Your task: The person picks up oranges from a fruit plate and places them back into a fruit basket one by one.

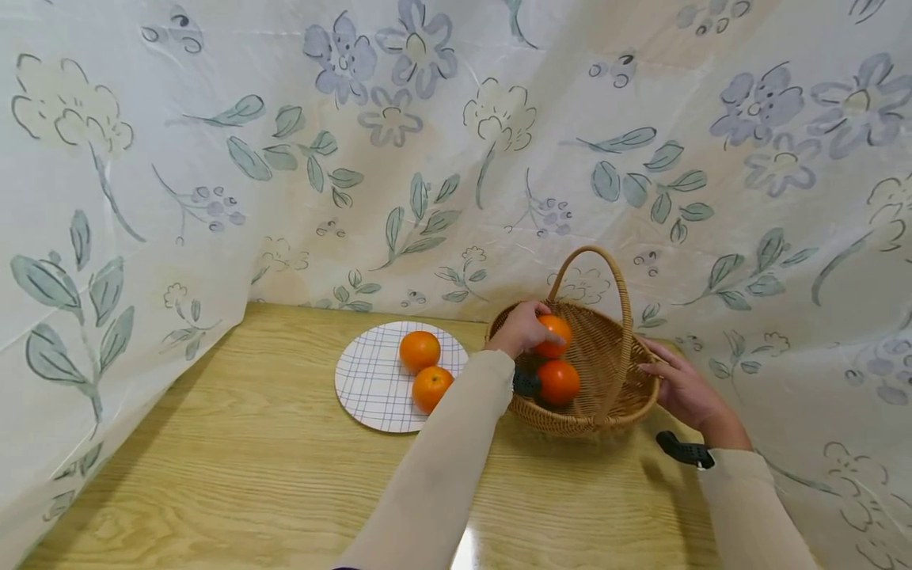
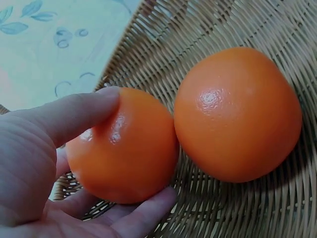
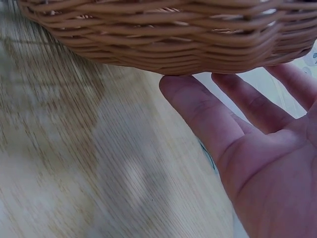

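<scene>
My left hand point(image 1: 522, 328) reaches into the wicker basket point(image 1: 602, 340) and grips an orange point(image 2: 130, 148), thumb on one side and fingers curled beneath it. A second orange point(image 2: 237, 115) lies against the basket's woven floor, right beside the held one; in the head view this second orange point(image 1: 558, 382) is nearer the front. My right hand point(image 1: 687, 392) is at the basket's right end. Seen from the right wrist, its fairly straight fingers point(image 3: 198, 106) touch the outside of the weave.
Left of the basket, a round white plate point(image 1: 370, 380) with a blue grid carries two oranges point(image 1: 420, 351), the front one partly behind my left sleeve point(image 1: 456, 451). The basket's tall arched handle point(image 1: 621, 317) rises between my hands. Floral cloth point(image 1: 442, 158) encloses the wooden table point(image 1: 235, 443).
</scene>
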`<state>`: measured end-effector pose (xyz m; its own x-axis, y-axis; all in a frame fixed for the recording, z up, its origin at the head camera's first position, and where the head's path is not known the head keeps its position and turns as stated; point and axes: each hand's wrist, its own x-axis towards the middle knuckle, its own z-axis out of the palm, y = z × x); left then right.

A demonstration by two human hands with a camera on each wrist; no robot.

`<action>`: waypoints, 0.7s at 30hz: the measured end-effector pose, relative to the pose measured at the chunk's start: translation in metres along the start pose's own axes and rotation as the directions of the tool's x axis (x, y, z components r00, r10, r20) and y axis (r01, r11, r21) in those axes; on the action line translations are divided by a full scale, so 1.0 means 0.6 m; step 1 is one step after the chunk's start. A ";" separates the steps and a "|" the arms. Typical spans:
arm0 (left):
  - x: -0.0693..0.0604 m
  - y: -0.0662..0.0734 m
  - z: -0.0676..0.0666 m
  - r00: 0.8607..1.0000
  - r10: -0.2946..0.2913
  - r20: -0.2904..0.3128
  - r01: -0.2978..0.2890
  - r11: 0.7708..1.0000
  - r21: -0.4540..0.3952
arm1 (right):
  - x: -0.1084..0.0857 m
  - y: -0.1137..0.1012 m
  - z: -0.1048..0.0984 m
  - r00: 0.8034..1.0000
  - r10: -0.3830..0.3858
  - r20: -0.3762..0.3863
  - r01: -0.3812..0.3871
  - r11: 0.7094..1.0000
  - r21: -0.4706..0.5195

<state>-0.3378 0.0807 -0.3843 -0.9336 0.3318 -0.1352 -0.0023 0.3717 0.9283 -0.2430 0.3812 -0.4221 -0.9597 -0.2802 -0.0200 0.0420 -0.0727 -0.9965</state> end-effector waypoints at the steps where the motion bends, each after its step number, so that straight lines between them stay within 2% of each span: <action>1: 0.001 0.000 0.000 1.000 -0.010 -0.001 0.010 1.000 0.003 | 0.000 0.000 0.000 1.000 0.000 0.004 0.000 1.000 0.002; 4: 0.002 0.004 0.001 1.000 -0.026 0.000 0.026 0.999 -0.021 | 0.000 -0.002 -0.001 1.000 0.007 0.013 -0.007 1.000 0.011; 6: 0.002 0.008 0.002 1.000 -0.014 0.000 0.014 1.000 -0.027 | 0.000 -0.003 -0.002 1.000 0.010 0.004 -0.010 1.000 0.014; 9: -0.004 0.016 0.000 0.999 0.029 0.015 -0.028 0.998 -0.059 | 0.003 -0.003 -0.003 1.000 0.010 -0.001 -0.010 1.000 0.016; 15: -0.021 0.029 -0.008 0.988 0.118 0.102 -0.103 0.985 -0.142 | 0.005 -0.001 -0.004 1.000 -0.006 0.017 0.006 1.000 0.016; 21: -0.037 0.036 -0.035 0.969 0.203 0.139 -0.186 0.974 -0.129 | 0.003 0.003 -0.007 0.999 -0.016 0.034 0.015 0.999 0.036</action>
<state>-0.3249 0.0631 -0.3538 -0.8558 0.5173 0.0095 0.1250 0.1890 0.9740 -0.2457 0.3845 -0.4245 -0.9503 -0.3112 -0.0011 0.0376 -0.1115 -0.9931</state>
